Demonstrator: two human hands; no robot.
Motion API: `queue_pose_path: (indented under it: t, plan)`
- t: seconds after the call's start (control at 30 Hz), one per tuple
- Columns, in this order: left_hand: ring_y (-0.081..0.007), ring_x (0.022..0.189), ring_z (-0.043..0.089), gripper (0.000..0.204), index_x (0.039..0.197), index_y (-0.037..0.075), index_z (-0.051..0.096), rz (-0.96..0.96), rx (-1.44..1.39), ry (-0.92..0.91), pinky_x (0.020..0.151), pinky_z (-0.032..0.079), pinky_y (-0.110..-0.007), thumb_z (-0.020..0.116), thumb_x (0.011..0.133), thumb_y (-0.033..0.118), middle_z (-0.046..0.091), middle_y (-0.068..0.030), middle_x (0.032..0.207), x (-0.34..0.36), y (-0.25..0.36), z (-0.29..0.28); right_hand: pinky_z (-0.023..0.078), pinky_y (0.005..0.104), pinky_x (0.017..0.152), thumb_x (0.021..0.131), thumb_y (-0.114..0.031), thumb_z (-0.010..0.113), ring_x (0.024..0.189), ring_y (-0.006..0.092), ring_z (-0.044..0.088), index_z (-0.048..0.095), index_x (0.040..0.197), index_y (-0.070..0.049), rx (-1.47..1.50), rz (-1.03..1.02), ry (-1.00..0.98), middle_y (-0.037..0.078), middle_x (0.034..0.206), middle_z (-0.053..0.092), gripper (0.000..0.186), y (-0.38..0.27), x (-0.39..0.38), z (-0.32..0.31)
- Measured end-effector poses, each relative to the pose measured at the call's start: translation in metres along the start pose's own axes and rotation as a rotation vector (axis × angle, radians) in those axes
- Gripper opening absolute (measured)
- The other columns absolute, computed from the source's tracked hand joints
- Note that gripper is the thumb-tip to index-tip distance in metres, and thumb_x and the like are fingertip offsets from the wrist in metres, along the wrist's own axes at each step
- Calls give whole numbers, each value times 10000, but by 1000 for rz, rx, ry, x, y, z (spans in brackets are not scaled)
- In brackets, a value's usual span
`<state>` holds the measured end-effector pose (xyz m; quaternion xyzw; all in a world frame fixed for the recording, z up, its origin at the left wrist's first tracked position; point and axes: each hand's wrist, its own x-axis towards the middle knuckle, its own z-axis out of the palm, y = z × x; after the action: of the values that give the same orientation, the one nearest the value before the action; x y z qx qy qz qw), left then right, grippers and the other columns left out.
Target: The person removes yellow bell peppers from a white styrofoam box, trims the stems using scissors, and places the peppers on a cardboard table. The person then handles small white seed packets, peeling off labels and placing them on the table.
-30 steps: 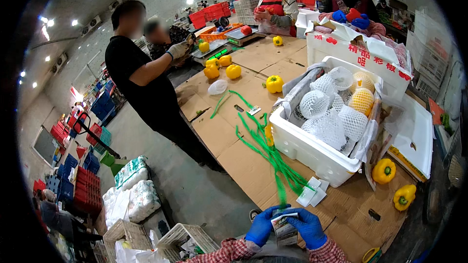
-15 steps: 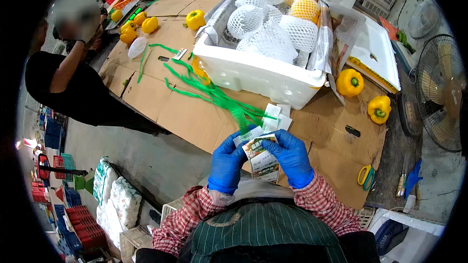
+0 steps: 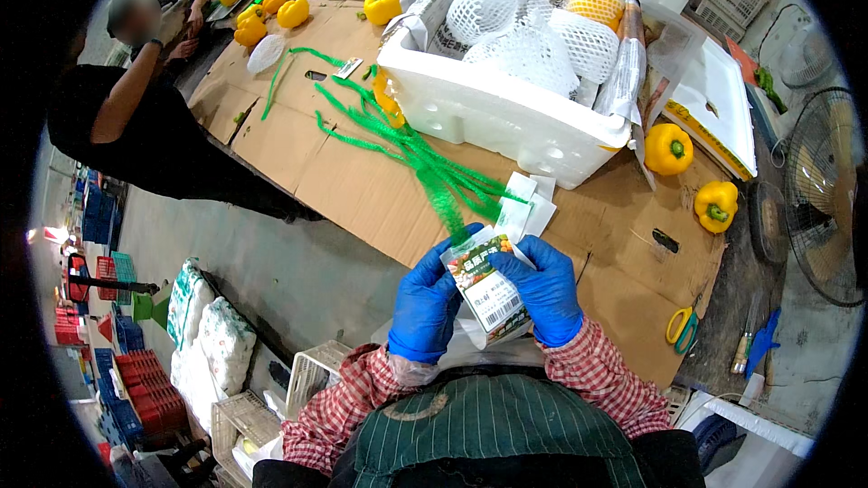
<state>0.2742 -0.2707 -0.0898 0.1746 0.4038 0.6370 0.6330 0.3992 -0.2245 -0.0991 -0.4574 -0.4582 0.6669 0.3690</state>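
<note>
A printed label card, white with green bands and a barcode, is pinched between my gloved hands. My left hand is closed on its left edge, where the end of a green mesh net bag meets it. On the card's upper right side, my right hand grips with thumb and fingers. Both gloves are blue. From the card, several green net strands spread away over the cardboard toward the foam box. More white tags lie just beyond my right fingers, at the ends of other strands.
A white foam box of net-wrapped produce stands ahead. Yellow bell peppers lie on the cardboard-covered table. Scissors and a knife rest at right, near a fan. Another person works at far left.
The card between my hands has been opened out, so its barcode face now shows. Its upper edge sits slightly higher. The whole scene has shifted a little right and down in view.
</note>
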Motion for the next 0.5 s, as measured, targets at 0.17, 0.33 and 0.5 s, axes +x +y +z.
queue_pose_path:
  t: [0.17,0.33,0.5]
  plan:
    - [-220,987,495,358,1116,-36,427,-18,14,40,848,407,-317,465,760,-21,473,-142,1118,-3,0,4,390,188,479,736,-131,613,580,23,476,541,666,-21,14,15,-28,15,621,556,149,-7,0,3]
    - [-223,999,486,350,1108,-38,434,-17,5,31,855,402,-324,462,759,-32,467,-146,1125,-3,-1,8,391,187,476,731,-127,618,583,24,482,541,665,-21,23,-2,-39,18,628,559,147,-7,2,-1]
    - [-231,1013,476,357,1107,-42,432,-34,0,36,866,393,-333,465,752,-48,456,-148,1138,-2,-1,10,394,186,477,728,-124,621,588,24,486,535,662,-22,55,14,-51,20,629,560,149,-9,5,-2]
